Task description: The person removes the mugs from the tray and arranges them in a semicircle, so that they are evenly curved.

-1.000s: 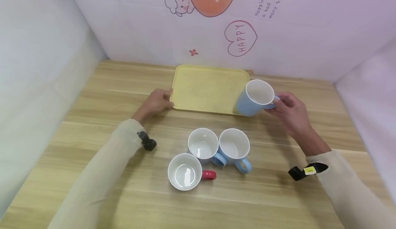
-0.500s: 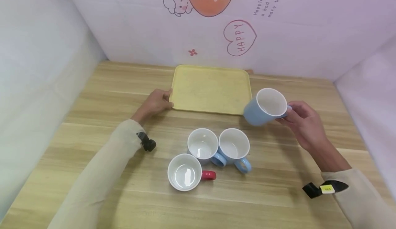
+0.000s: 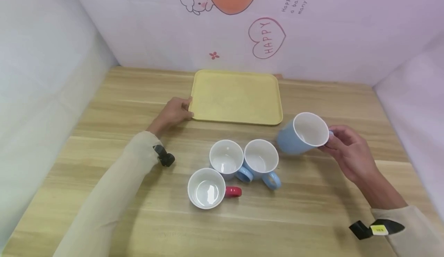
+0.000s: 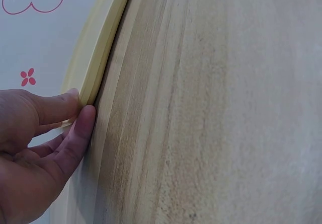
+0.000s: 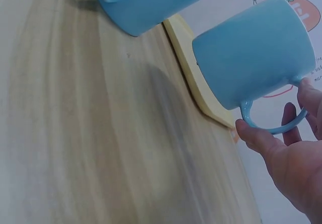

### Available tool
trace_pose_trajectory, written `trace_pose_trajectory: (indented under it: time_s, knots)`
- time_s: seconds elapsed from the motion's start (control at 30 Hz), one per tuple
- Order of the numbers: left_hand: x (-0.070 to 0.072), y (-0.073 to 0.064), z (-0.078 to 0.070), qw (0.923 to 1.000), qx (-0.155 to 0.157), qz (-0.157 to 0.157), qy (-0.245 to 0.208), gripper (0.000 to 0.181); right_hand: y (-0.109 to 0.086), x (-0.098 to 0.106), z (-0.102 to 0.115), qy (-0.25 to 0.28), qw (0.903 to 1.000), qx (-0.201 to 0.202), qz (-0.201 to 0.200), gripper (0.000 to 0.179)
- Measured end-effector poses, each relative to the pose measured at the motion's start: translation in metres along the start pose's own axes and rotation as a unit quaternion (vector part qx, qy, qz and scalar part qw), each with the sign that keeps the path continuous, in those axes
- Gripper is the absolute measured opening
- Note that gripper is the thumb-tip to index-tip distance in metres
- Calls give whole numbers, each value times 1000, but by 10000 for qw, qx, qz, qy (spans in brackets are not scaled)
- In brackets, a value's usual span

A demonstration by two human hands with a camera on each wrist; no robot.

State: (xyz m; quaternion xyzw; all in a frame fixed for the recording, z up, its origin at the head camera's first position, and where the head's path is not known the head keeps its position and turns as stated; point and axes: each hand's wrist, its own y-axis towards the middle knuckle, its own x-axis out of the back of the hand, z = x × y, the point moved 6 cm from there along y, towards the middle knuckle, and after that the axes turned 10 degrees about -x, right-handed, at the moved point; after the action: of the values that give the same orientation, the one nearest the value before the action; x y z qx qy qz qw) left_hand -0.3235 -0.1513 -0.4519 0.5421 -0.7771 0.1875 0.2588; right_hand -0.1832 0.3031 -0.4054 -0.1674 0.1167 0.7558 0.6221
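Observation:
My right hand (image 3: 352,155) grips a light blue mug (image 3: 295,138) by its handle, with finger and thumb at the handle loop (image 5: 274,129). The mug is held above the wooden table, tilted, its white inside showing. My left hand (image 3: 174,110) pinches the near left corner of a yellow tray (image 3: 237,97) at the back of the table; in the left wrist view its fingertips meet at the tray's rim (image 4: 96,68). In front of the tray stand two blue-handled mugs, one on the left (image 3: 226,157) and one on the right (image 3: 261,157), and a red-handled mug (image 3: 207,188).
A white cloth wall (image 3: 319,45) printed with cartoons rises behind the tray, and white cloth also hangs at both sides. The three standing mugs are close together on the wooden table (image 3: 277,226), handles toward the right.
My right hand has carried the blue mug from over the tray's near right corner to the right and toward me. The left hand stays at the tray's corner.

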Motion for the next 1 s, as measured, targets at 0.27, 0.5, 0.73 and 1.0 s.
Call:
trace_pose_trajectory:
  time_s: [0.27,0.5,0.73,1.0]
  knots:
    - [0,0,-1,10000,20,53,-17,20,-13,7,-6,-219,9996,-31,152,27]
    - [-1,2,1,9999,-89,18,-95,19,-17,9,-12,-773,9953,-251,519,30]
    - [1,2,0,9998,-155,7,-111,22,-13,6,-13,-1390,9823,-336,1211,33]
    - [1,3,1,9998,-218,1,15,22,-2,2,-16,-1812,9601,-641,2031,43]
